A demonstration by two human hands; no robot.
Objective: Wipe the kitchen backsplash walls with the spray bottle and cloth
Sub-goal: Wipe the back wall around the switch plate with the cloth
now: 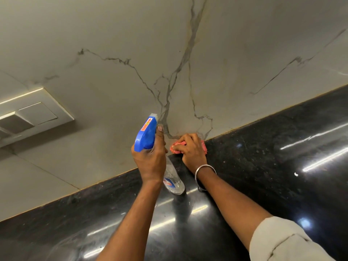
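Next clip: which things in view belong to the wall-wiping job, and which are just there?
Job: spray bottle held in the left hand; pink cloth gripped by the right hand at the foot of the backsplash wall.
Just there: switch plate; black countertop; bangle on the right wrist.

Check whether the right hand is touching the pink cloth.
Touching. The head view shows the right hand curled over the pink cloth, with its fingers wrapped around the bunched fabric.

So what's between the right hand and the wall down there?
A crumpled pink cloth: the head view shows the right hand gripping it at the foot of the white marble-veined backsplash wall.
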